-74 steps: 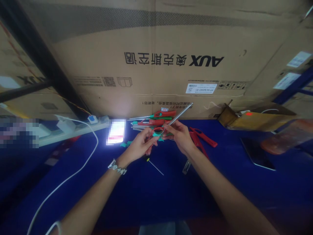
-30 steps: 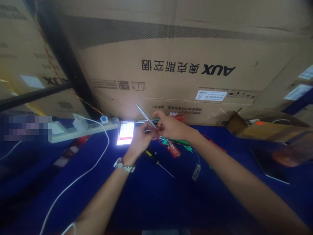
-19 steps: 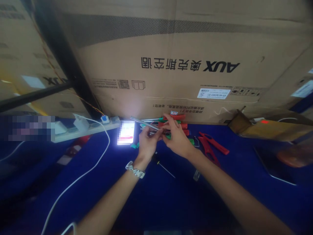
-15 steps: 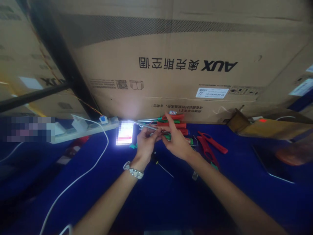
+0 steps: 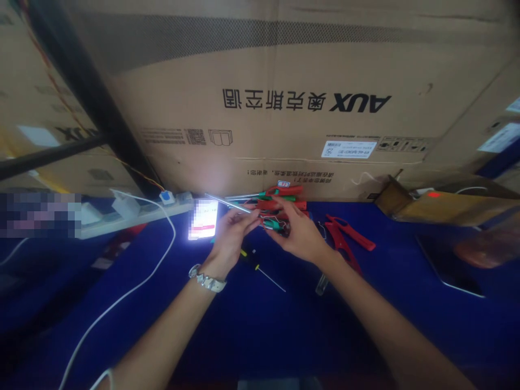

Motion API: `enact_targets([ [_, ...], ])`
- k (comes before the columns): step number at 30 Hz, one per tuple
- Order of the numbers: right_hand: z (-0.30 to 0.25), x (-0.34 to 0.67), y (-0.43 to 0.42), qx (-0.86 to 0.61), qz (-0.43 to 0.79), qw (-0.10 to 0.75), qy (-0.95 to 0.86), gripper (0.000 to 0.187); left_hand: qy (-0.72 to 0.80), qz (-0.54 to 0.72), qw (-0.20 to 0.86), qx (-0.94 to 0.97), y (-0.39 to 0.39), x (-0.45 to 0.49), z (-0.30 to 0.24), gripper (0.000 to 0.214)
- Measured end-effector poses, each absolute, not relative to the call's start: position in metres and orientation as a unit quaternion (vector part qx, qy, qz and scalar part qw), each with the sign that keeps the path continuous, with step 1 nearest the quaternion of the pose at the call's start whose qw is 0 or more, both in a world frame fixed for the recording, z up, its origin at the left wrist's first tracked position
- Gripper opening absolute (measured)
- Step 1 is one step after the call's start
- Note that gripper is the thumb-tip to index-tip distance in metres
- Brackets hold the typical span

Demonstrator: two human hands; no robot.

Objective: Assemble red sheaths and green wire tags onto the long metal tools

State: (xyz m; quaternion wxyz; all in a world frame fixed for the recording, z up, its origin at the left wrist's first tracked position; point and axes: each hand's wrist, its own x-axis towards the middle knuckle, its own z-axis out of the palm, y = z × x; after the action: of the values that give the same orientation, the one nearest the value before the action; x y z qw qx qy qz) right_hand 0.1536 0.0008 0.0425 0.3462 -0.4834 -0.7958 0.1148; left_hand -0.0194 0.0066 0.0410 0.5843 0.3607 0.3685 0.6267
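Note:
My left hand (image 5: 231, 235), a bracelet or watch on its wrist, pinches a thin silver metal tube (image 5: 228, 202) that points up and left. Close beside it, my right hand (image 5: 300, 230) has its fingers curled round a small green lighter part (image 5: 273, 223). A thin pale wire (image 5: 266, 218) runs between the two hands. Behind the fingers lie several red and green long-nozzle lighters (image 5: 284, 190), partly hidden. A small screwdriver (image 5: 257, 267) with a yellow and black handle lies on the blue table below my left hand.
Red casing pieces (image 5: 351, 234) lie right of my right hand. A lit phone (image 5: 204, 222) stands at the left, near a white power strip (image 5: 134, 215) and cable. Far right are a dark tablet-like slab (image 5: 449, 265) and an open carton (image 5: 434, 214). A large cardboard box (image 5: 264, 59) stands behind.
My hands have drawn slightly apart, and the wire between them now shows. My right index finger has come down from pointing up. The metal tube now shows more of its length.

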Motion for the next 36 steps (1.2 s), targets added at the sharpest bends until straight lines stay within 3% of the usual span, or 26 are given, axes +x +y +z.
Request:
enact_targets([
  [3, 0.041, 0.161, -0.004, -0.523, 0.117, 0.296, -0.791, 0.043, 0.372, 0.623, 0.585, 0.363, 0.008, -0.022, 0.04, 0.028],
  [6, 0.039, 0.164, -0.007, -0.507, 0.129, 0.298, -0.798, 0.033, 0.378, 0.617, 0.59, 0.356, 0.01, -0.023, 0.038, 0.023],
  [20, 0.027, 0.168, -0.005, -0.467, 0.103, 0.364, -0.799, 0.035, 0.383, 0.596, 0.618, 0.341, 0.009, -0.021, 0.042, 0.013],
  [36, 0.022, 0.168, -0.004, -0.459, 0.097, 0.383, -0.796, 0.031, 0.354, 0.594, 0.633, 0.347, 0.01, -0.024, 0.038, 0.019],
])
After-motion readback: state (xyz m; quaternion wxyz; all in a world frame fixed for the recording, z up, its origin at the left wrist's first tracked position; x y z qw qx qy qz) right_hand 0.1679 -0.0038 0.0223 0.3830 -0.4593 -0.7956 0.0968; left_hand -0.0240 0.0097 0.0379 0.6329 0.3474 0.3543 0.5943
